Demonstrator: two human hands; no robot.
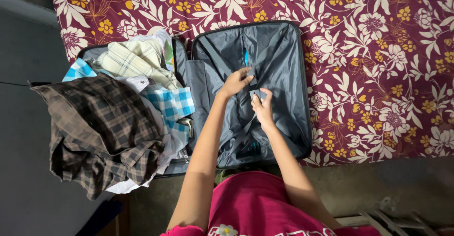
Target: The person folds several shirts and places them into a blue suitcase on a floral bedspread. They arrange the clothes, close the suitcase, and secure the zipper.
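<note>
**Both hands at the straps of an open suitcase**

Centrally in the frame, a grey suitcase [288,75] lies open on a maroon floral sheet [378,51]; its right half is lined in grey cloth and crossed by straps [213,58]. The left hand [235,81] sits just above the middle of that half, fingers curled and pinching a strap near where the straps meet; the right hand [262,106] is just below and right of it, fingers closed narrowly on a small grey buckle [256,94]; the two hands are near each other but apart. At left of the frame, the suitcase's other half is heaped with clothes: a brown checked shirt [101,132] spilling over the lower left edge, a blue checked cloth [172,104] beside it, a pale plaid shirt [135,61] above.
</note>
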